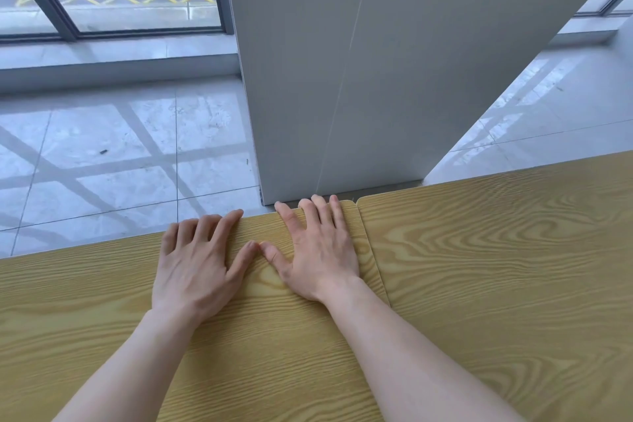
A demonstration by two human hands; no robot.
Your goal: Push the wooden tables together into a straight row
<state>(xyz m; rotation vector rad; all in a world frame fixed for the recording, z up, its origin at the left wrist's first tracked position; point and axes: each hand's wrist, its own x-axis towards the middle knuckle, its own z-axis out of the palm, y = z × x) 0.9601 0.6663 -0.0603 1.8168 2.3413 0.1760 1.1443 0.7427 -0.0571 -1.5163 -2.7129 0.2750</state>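
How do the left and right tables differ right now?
Both hands, left hand and right hand, lie flat on the left table; the right table is untouched. The left table's far edge sits nearer the camera at the seam, while the right table's reaches further toward the pillar. Both share yellow wood grain, rounded corners and touching sides.

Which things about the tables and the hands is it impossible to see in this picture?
- Head view: the legs of both tables, under the left tabletop and right tabletop.
- Near and outer table ends: cut off by the frame.
- Left hand and right hand: palms face down, pressure unknowable.
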